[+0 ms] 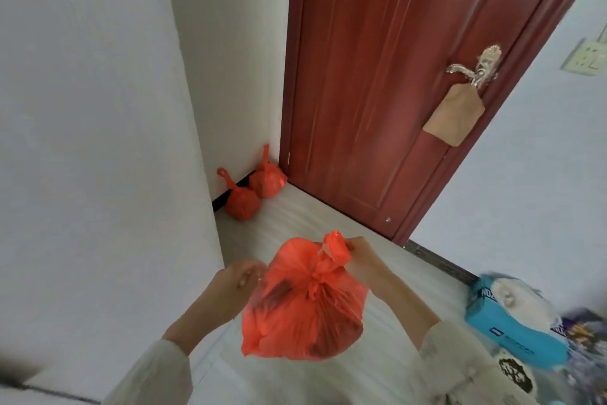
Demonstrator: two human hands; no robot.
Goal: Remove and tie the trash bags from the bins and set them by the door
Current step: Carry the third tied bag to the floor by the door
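Red bag (302, 303), knotted at the top, hangs in mid-air at lower centre of the frame, well above the floor (328, 217). The right hand (356, 257) pinches the loop of handle sticking up past the knot, and that looks like the only thing carrying the load. The left hand (239, 276) sits just beside the bag's upper left with fingers loosely curled and nothing plainly gripped; whether the fingertips touch the plastic is hard to tell, as the edge is blurred. Two tied bags (256, 191) already sit in the corner at frame centre, against the wall (230, 76) and just left of the door (377, 76). The risks as I judge them: a thin one-hand pinch on slick plastic could slip and drop the bag short of the corner. The knot looks small, so a swing or hard landing could loosen it or split the film where dark contents press on the side. Set too far right, the bag would block the door. Blue pack (512, 322) at lower right sits near the right arm and could be clipped.
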